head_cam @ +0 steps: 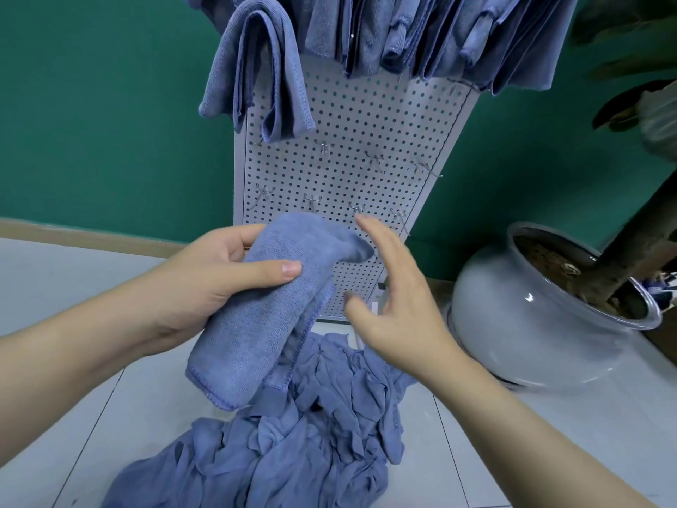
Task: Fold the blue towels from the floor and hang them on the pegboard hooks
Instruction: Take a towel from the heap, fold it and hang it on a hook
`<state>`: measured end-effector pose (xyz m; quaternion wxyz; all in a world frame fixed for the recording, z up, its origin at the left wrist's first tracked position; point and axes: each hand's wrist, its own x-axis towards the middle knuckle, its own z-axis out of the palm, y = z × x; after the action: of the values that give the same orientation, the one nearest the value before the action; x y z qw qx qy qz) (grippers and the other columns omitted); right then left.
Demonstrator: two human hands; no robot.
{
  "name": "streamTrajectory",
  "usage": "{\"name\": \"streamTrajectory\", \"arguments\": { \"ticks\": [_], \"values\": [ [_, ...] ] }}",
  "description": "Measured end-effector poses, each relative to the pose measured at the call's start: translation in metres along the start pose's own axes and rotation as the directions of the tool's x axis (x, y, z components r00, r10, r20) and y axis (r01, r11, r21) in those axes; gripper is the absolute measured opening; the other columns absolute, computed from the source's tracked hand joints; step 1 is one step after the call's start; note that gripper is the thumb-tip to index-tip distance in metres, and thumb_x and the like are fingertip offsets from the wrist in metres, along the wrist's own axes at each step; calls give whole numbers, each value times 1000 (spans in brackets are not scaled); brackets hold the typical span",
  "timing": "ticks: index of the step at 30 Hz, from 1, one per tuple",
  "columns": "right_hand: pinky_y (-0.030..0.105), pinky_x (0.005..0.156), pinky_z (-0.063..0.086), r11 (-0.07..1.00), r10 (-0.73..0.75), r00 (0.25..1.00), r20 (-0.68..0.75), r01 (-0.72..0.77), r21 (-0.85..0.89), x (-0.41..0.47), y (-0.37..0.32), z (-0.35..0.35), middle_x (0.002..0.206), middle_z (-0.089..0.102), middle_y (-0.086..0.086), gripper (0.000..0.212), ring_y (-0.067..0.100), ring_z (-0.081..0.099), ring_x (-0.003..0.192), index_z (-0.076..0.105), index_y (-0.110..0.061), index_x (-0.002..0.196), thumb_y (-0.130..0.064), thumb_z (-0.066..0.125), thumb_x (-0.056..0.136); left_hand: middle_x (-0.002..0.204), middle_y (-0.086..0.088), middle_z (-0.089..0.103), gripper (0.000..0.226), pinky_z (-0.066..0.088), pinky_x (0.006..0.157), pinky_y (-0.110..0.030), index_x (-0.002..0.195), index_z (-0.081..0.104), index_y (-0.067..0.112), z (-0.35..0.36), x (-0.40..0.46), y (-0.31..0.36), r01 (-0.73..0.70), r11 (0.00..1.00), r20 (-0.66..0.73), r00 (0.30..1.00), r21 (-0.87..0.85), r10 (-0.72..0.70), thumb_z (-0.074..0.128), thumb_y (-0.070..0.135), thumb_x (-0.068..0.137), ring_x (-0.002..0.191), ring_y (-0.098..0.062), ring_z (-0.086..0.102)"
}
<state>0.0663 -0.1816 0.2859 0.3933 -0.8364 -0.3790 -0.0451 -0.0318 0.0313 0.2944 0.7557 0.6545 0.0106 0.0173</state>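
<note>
The left hand (pixel 216 273) grips a folded towel (pixel 263 309), thumb laid across its front and fingers curled behind its upper edge. The towel droops from that grip, its stitched lower corner hanging just above the pile (pixel 285 427) of crumpled blue towels on the floor (pixel 549 427). The right hand (pixel 395 298) is beside the towel's right edge with fingers straight and spread, holding nothing; whether its fingertips brush the cloth cannot be told.

The pile lies on the pale tiles straight in front of the pegboard's foot and spreads toward the near edge of the floor. The pegboard (pixel 348 119) is a white perforated panel that stands upright against the green wall (pixel 102 115). Along its top edge hang several folded towels: one (pixel 256 64) at the top left corner, draped over a hook in a thick loop, and a row (pixel 432 31) of others packed close together across to the top right corner. Below them, two rows of bare wire hooks (pixel 324 146) stick out from the panel; the lower row sits just behind the held towel.

To the right of the pegboard, on the floor, a round grey pot (pixel 520 324) holds soil and a dark trunk (pixel 630 236) that leans up and to the right. Dark leaves (pixel 622 108) show at the right edge. A wooden skirting (pixel 91 238) runs along the wall's foot on the left.
</note>
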Motion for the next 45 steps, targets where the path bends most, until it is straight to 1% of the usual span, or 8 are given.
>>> {"name": "streamTrajectory", "arguments": {
  "ticks": [5,12,15,19,25,33,38,45],
  "values": [
    [14,109,37,987,-143,989,-21,144,69,-1,-7,16,149,53,-5,79,5,49,136,45,-17,152,-13,82,83,115,-19,74,42,61,75,-34,122,70,12,4,-3,2,11,1000,55,998,-7,-11,71,20,81,94,-30,73],
    [35,106,51,970,-170,979,-116,187,157,4,-7,23,139,63,-1,65,9,58,130,57,-15,145,4,67,83,119,-15,74,41,61,84,-35,123,69,14,6,-2,0,67,996,132,989,50,-74,70,26,85,107,-33,73],
    [28,103,51,973,-175,976,-131,192,129,4,-8,25,133,67,-2,61,8,62,123,63,-13,139,3,63,81,110,-7,78,49,62,84,-33,119,68,16,7,1,-4,72,981,11,997,178,-76,84,40,80,103,-28,75],
    [23,91,54,996,-6,978,-210,26,91,8,-12,20,109,74,-18,48,5,67,101,76,-20,120,-7,61,77,98,9,69,55,57,83,-33,110,63,31,10,0,-16,-90,778,-301,890,621,343,70,68,70,87,-12,67],
    [33,76,57,981,160,950,-268,-124,148,19,-23,4,82,75,-17,32,7,67,78,79,-29,93,-16,62,70,108,17,54,50,50,85,-34,123,57,31,44,-6,-14,-149,497,-133,862,855,488,50,66,88,97,-4,55],
    [30,68,56,976,192,902,-387,-133,175,54,-38,-22,77,72,-17,14,4,67,73,74,-27,83,-17,75,74,106,9,54,19,48,77,-41,105,53,27,61,43,24,-100,498,-254,765,861,592,62,30,88,92,-17,54],
    [27,64,52,987,134,880,-455,-78,142,86,-47,-43,74,70,-16,10,4,61,68,73,-29,83,-21,76,78,111,2,56,20,46,78,-42,113,57,18,52,73,53,-141,383,-178,707,913,684,56,17,93,96,-24,54],
    [17,57,39,993,-87,885,-457,115,33,140,-61,-69,70,66,-16,18,2,56,66,77,-27,96,-17,64,88,95,2,73,25,54,80,-44,115,66,23,25,101,101,-226,426,-215,607,876,765,53,13,96,90,-23,66]
  ]
}}
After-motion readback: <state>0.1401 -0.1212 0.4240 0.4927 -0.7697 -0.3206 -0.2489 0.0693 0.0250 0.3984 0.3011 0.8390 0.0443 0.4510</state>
